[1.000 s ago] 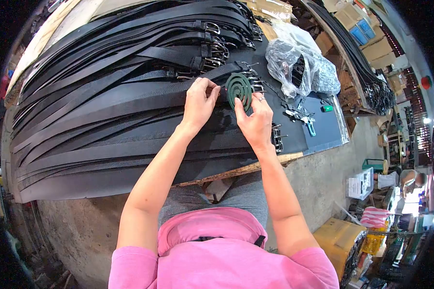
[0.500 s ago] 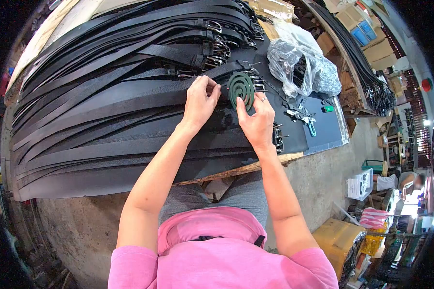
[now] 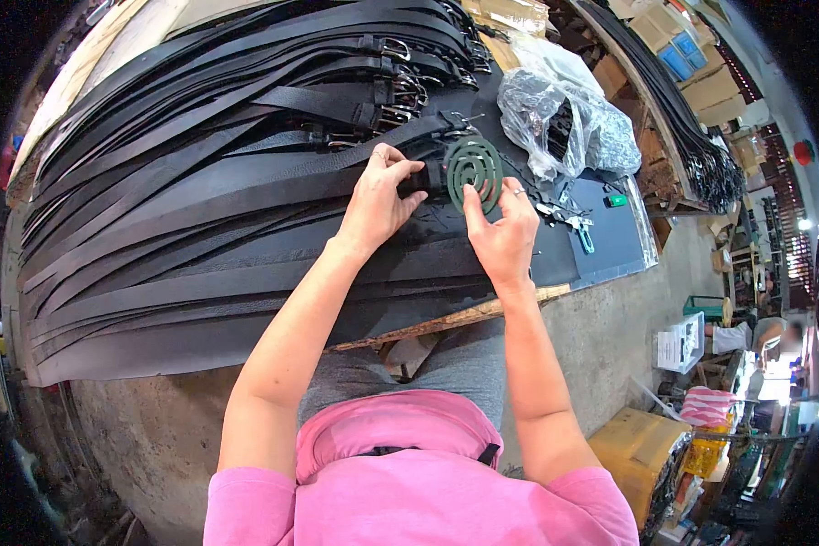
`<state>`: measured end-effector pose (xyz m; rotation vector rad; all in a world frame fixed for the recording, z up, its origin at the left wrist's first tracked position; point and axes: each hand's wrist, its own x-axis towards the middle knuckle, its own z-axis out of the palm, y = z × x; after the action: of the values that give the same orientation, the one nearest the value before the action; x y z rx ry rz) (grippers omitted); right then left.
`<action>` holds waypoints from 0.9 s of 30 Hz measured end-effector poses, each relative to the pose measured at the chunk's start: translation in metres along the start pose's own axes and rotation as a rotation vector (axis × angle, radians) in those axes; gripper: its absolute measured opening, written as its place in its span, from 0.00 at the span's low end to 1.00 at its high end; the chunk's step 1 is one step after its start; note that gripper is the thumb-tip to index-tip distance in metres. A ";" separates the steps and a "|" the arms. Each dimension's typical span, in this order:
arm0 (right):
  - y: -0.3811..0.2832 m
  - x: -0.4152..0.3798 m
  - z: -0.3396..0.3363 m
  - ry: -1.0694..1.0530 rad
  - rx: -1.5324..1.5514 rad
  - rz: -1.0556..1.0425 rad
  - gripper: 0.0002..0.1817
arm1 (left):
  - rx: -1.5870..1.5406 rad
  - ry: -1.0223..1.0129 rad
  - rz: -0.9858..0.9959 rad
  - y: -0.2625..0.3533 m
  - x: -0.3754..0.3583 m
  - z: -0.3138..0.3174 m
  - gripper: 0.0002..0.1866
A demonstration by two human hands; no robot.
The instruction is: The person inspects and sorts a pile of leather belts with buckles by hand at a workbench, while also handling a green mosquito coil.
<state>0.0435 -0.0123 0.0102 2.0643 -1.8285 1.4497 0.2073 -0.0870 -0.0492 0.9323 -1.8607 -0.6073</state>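
1. Since half a second ago, the right hand [image 3: 505,227] and the coil [image 3: 474,173] have shifted rightward, and the left hand's [image 3: 379,198] thumb and forefinger have parted.
2. One table [image 3: 557,262], dark and smooth on top with a rough wooden near edge, carries everything on this bench.
3. Belts [image 3: 273,187], black, flat and finely grained, overlap too thickly for me to count; metal buckles [image 3: 396,49] gather at their right ends, also past counting.
4. Clear, crinkled plastic bag [image 3: 569,100], beyond the coil to the right.
5. Two hands: the right one pinches the coil, thumb on the face, other fingers partly hidden behind. The left one's thumb and forefinger stand apart beside a dark strap; whether they grip it, I cannot tell.
6. One coil, green, a flat spiral, held up over the buckle ends. Its face tips up toward the wearer, its longer-looking axis running away from them.
7. One tool [image 3: 584,238] with a pale green handle.
8. One small green block [image 3: 616,201].
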 end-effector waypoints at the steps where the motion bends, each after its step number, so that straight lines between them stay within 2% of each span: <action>1: 0.004 -0.003 -0.002 -0.020 -0.006 0.007 0.04 | 0.031 0.004 0.013 -0.001 0.000 0.001 0.23; 11: 0.015 -0.016 0.000 -0.056 0.014 0.013 0.05 | 0.076 0.013 0.040 -0.005 0.001 0.003 0.21; 17: 0.017 -0.016 0.003 -0.001 -0.018 -0.046 0.03 | 0.070 0.016 0.038 -0.007 0.002 0.004 0.21; 20: 0.015 -0.017 0.001 -0.052 -0.002 -0.005 0.06 | 0.066 0.021 0.038 -0.007 0.002 0.004 0.21; 27: 0.017 -0.019 0.002 -0.040 0.024 0.017 0.06 | 0.052 0.018 0.028 -0.006 0.002 0.004 0.21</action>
<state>0.0336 -0.0047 -0.0119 2.1091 -1.8567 1.4517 0.2054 -0.0915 -0.0543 0.9414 -1.8785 -0.5343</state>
